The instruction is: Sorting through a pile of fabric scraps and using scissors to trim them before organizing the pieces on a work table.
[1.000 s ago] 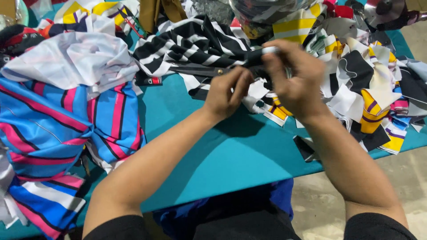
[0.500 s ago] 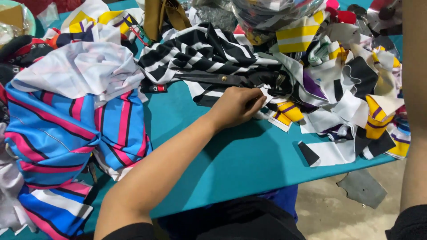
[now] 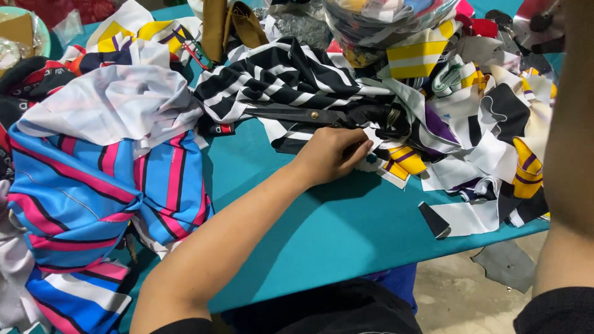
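My left hand (image 3: 331, 154) rests on the teal table (image 3: 346, 229) with its fingers curled, pinching the edge of a white fabric scrap (image 3: 374, 137). Just beyond the knuckles lie large black scissors (image 3: 309, 115) with a brass pivot, flat across a black-and-white striped cloth (image 3: 278, 80). Only my right forearm (image 3: 566, 185) shows, rising along the right edge; that hand is above the frame.
A blue, pink and white striped fabric pile (image 3: 111, 185) fills the left side, with a white cloth (image 3: 105, 105) on top. Yellow, purple and black scraps (image 3: 495, 142) crowd the right. A clear bag of scraps (image 3: 390, 18) stands at the back. A grey piece (image 3: 507, 266) lies on the floor.
My right hand has left the cloth and lifted up out of view. My left hand stays down on the scrap beside the scissors.
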